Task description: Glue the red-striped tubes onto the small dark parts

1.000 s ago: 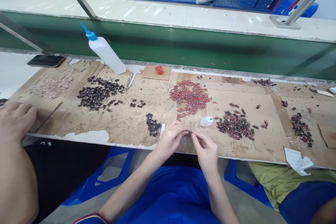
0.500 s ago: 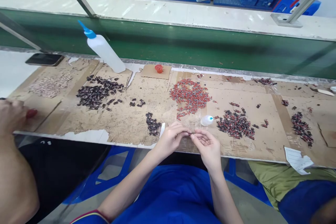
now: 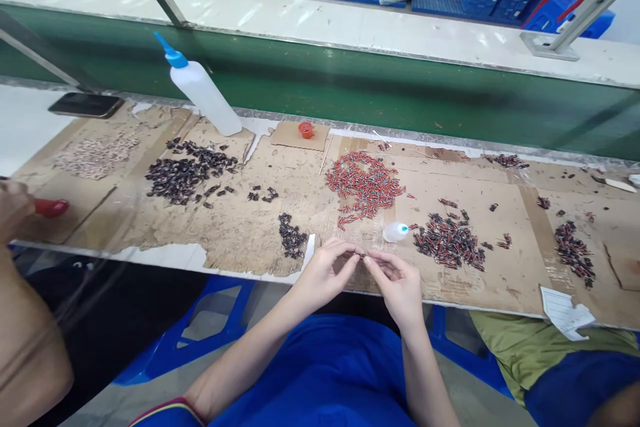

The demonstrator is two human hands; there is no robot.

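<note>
My left hand (image 3: 331,269) and my right hand (image 3: 397,278) meet over the front edge of the cardboard-covered bench, fingertips pinched together. Between them is a tiny dark part (image 3: 363,255), mostly covered by the fingers; its exact kind is too small to make out. A small white bottle with a blue tip (image 3: 395,232) lies just beyond my right hand. Ahead of my hands spreads a pile of small red parts (image 3: 365,180). To the right is a heap of red-and-black parts (image 3: 449,240), and left of my left hand a cluster of small black parts (image 3: 291,236).
A large white squeeze bottle (image 3: 207,99) stands at the back left, near a red cap-like dish (image 3: 305,129) and a phone (image 3: 86,105). A co-worker's hand (image 3: 14,208) holds a red object at far left. Another person's legs (image 3: 520,340) show at right.
My hands stay pinched together in nearly the same place, with fingers slightly shifted. The co-worker's hand at left has moved left, showing more of the red object. The view has tilted slightly.
</note>
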